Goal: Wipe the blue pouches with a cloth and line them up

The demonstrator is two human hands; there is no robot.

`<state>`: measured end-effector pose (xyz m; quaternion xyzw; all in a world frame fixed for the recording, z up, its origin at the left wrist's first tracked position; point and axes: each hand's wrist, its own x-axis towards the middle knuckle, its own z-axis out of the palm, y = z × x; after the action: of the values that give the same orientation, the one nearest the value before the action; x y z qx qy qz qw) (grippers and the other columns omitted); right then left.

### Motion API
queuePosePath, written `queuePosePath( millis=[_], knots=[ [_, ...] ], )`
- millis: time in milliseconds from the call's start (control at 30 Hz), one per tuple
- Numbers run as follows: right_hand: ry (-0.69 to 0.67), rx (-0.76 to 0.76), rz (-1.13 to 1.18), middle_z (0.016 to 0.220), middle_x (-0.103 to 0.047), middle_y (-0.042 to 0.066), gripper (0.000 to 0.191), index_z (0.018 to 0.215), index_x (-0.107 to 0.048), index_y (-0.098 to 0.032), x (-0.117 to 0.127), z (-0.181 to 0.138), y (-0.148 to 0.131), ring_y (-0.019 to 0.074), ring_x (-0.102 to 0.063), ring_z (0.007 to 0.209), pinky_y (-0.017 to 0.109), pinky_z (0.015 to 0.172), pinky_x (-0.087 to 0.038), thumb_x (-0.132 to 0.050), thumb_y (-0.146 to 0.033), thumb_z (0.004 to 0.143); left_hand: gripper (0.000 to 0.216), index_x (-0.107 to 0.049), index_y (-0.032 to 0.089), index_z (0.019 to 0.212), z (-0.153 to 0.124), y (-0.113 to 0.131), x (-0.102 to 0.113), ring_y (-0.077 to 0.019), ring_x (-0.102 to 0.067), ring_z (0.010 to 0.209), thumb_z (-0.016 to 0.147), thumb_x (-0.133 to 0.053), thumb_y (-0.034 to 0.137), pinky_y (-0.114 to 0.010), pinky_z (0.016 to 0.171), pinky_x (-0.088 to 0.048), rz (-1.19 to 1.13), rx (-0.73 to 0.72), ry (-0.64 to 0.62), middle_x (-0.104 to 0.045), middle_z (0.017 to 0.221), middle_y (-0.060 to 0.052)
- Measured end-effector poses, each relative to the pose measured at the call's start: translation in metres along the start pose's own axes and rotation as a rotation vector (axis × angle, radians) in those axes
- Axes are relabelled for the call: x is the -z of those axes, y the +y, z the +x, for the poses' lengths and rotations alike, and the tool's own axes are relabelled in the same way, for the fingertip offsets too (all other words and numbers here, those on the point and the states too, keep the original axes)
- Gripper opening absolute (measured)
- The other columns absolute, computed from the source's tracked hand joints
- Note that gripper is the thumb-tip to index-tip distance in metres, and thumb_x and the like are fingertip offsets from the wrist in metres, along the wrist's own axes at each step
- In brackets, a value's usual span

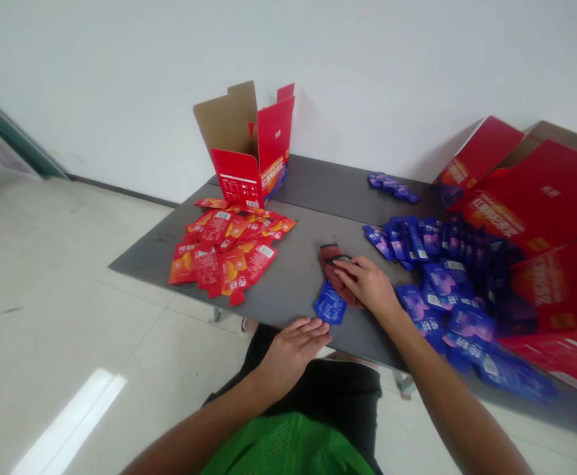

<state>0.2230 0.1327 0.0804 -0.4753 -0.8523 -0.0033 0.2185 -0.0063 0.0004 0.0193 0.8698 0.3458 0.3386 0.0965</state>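
Note:
My left hand point(292, 351) lies flat at the table's front edge, fingers stretched out, fingertips at the lower end of a blue packet point(331, 305). The packet rests on the table with white printing facing up. My right hand point(368, 282) has its fingers bent over a reddish-brown cloth-like piece point(339, 272) with a dark edge, gripping it near that edge. This piece overlaps the upper right part of the blue packet. Its exact kind is unclear, and my right palm hides part of it.
A pile of red-orange packets point(226, 247) lies left, before an open red carton point(241, 175). Many blue-purple packets point(449, 284) are heaped right, against large red cartons point(531, 204). A small row of blue packets point(392, 187) lies farther back. A white wall point(358, 72) stands behind the grey table point(144, 254).

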Motion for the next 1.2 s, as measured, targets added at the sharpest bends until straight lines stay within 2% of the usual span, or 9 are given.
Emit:
queuePosePath(
  millis=[67, 167, 300, 467, 633, 767, 967, 1100, 1200],
  knots=[
    [0.087, -0.068, -0.04, 0.101, -0.07, 0.009, 0.032, 0.123, -0.076, -0.024, 0.01, 0.009, 0.004, 0.0218, -0.069, 0.09, 0.032, 0.079, -0.056, -0.057, -0.039, 0.103, 0.035, -0.068, 0.017, 0.127, 0.0, -0.001, -0.001, -0.0179, -0.064, 0.13, 0.108, -0.039, 0.012, -0.04, 0.116, -0.048, 0.005, 0.001, 0.012, -0.071, 0.135, -0.006],
    [0.153, -0.02, 0.03, 0.107, -0.07, 0.009, 0.032, 0.128, -0.073, -0.026, 0.024, 0.001, -0.023, 0.0209, -0.068, 0.095, 0.032, 0.084, -0.056, -0.057, -0.039, 0.104, 0.036, -0.068, 0.017, 0.127, 0.001, 0.0, 0.0, -0.0185, -0.065, 0.128, 0.107, -0.039, 0.01, -0.04, 0.115, -0.049, -0.002, 0.0, 0.039, -0.072, 0.134, -0.007],
    [-0.023, 0.151, 0.096, 0.11, -0.072, 0.007, 0.03, 0.128, -0.073, -0.028, 0.014, -0.023, -0.059, 0.0206, -0.067, 0.101, 0.032, 0.089, -0.055, -0.054, -0.036, 0.105, 0.034, -0.069, 0.017, 0.124, 0.004, 0.002, 0.002, -0.0182, -0.073, 0.113, 0.107, -0.041, 0.012, -0.041, 0.113, -0.051, -0.031, 0.021, 0.043, -0.078, 0.12, -0.007],
    [-0.011, 0.027, 0.038, 0.104, -0.071, 0.007, 0.03, 0.126, -0.074, -0.028, -0.009, -0.007, -0.017, 0.0205, -0.068, 0.096, 0.031, 0.085, -0.055, -0.057, -0.037, 0.104, 0.035, -0.068, 0.015, 0.127, 0.001, 0.001, 0.003, -0.0196, -0.066, 0.128, 0.108, -0.039, 0.012, -0.041, 0.114, -0.049, -0.001, -0.019, 0.021, -0.072, 0.133, -0.008],
    [0.226, -0.196, 0.016, 0.105, -0.07, 0.008, 0.032, 0.128, -0.074, -0.026, 0.016, 0.008, 0.011, 0.0219, -0.068, 0.096, 0.033, 0.086, -0.055, -0.059, -0.04, 0.102, 0.029, -0.067, 0.016, 0.128, 0.009, 0.002, 0.013, -0.0194, -0.066, 0.127, 0.108, -0.045, 0.016, -0.039, 0.111, -0.049, 0.03, -0.032, -0.041, -0.072, 0.132, -0.008],
    [0.479, -0.319, 0.245, 0.109, -0.07, 0.006, 0.033, 0.128, -0.073, -0.027, 0.035, -0.027, -0.017, 0.0198, -0.068, 0.098, 0.033, 0.091, -0.054, -0.064, -0.04, 0.1, 0.033, -0.062, 0.017, 0.134, 0.029, 0.007, 0.026, -0.0225, -0.067, 0.124, 0.106, -0.057, 0.034, -0.043, 0.107, -0.048, 0.05, 0.018, -0.137, -0.073, 0.131, -0.01],
    [0.519, -0.483, 0.4, 0.11, -0.075, 0.006, 0.029, 0.124, -0.074, -0.028, 0.021, -0.096, -0.044, 0.0207, -0.071, 0.099, 0.033, 0.084, -0.056, -0.067, -0.038, 0.098, 0.062, -0.051, 0.017, 0.15, 0.027, 0.009, 0.006, -0.0317, -0.043, 0.148, 0.101, -0.058, 0.054, -0.049, 0.112, -0.044, 0.352, -0.031, -0.158, -0.044, 0.163, -0.011],
    [0.578, -0.52, 0.459, 0.112, -0.077, 0.006, 0.026, 0.121, -0.076, -0.028, 0.01, -0.116, -0.046, 0.0209, -0.073, 0.101, 0.031, 0.083, -0.059, -0.068, -0.035, 0.097, 0.048, -0.05, 0.023, 0.153, 0.011, -0.003, -0.007, -0.0266, -0.043, 0.148, 0.106, -0.048, 0.023, -0.042, 0.11, -0.045, 0.525, -0.114, -0.121, -0.04, 0.165, -0.005],
    [0.64, -0.545, 0.486, 0.112, -0.078, 0.007, 0.025, 0.119, -0.077, -0.027, 0.008, -0.119, -0.046, 0.0219, -0.074, 0.103, 0.032, 0.085, -0.061, -0.068, -0.035, 0.097, 0.057, -0.053, 0.03, 0.151, 0.005, -0.015, 0.001, -0.0209, -0.048, 0.144, 0.102, -0.039, 0.004, -0.035, 0.108, -0.044, 0.566, -0.241, -0.123, -0.049, 0.16, 0.0]
  ],
)
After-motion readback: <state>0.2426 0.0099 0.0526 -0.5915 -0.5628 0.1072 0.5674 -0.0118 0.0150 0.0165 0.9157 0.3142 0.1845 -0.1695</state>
